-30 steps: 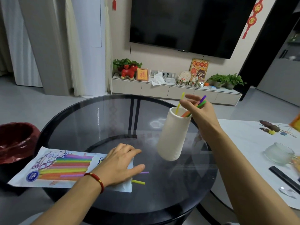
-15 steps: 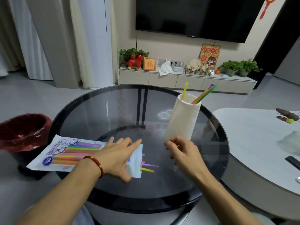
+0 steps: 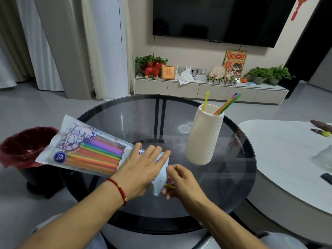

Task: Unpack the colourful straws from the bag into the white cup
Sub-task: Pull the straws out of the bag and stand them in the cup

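The printed plastic bag of colourful straws lies across the left of the round glass table, its far end raised. My left hand lies flat on the bag near its open end, fingers straight. My right hand pinches the ends of straws that poke out of the bag's mouth. The ribbed white cup stands upright right of centre. It holds several straws: yellow, orange, green and purple.
A dark red lined bin stands on the floor left of the table. A white table at the right carries a glass cup and a dark remote. A TV cabinet with plants stands behind.
My right hand came down from the cup, leaving straws in it, and reached the bag's mouth. The bag's far end has tilted up under my left hand.
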